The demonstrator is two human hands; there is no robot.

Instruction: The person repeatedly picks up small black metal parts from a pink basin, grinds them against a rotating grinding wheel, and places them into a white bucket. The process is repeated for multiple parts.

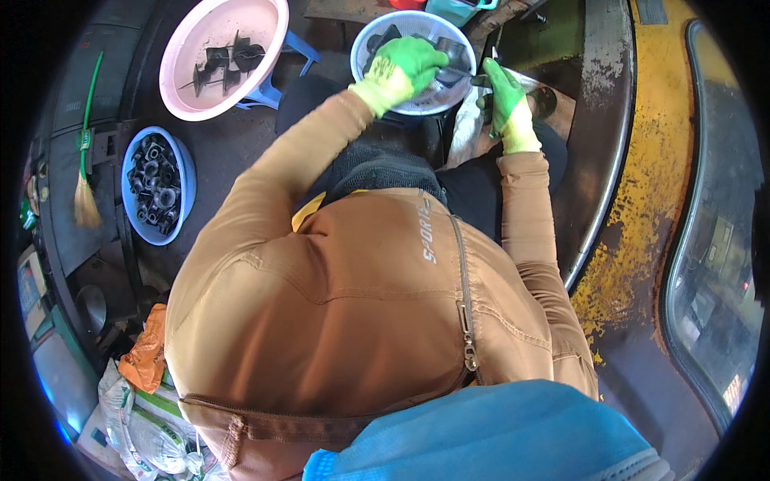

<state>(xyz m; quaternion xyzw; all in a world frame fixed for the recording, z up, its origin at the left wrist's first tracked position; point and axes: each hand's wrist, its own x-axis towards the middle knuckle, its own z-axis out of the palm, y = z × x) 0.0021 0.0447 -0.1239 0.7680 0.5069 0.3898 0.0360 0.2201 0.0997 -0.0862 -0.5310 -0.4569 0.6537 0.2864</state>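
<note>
Both my hands wear green gloves with yellow-green cuffs. My left hand [405, 70] is closed over a light blue-and-white basket [370, 36], its fingertips at a black molded part [455, 56] that it seems to grip. More dark parts lie in the basket, partly hidden by the hand. To the right of the basket rim, my right hand [507, 100] is closed with its thumb side up. A thin dark strip, perhaps a slim tool, runs from it toward my left fingertips; its kind is too small to tell.
A pink basin [180, 88] with several black finned parts rests on a blue stool [297, 52]. Left of me, a blue tub [186, 180] holds many black cup-shaped parts. A broom [85, 160] leans farther left. Yellow, worn metal machinery [634, 208] stands close on my right.
</note>
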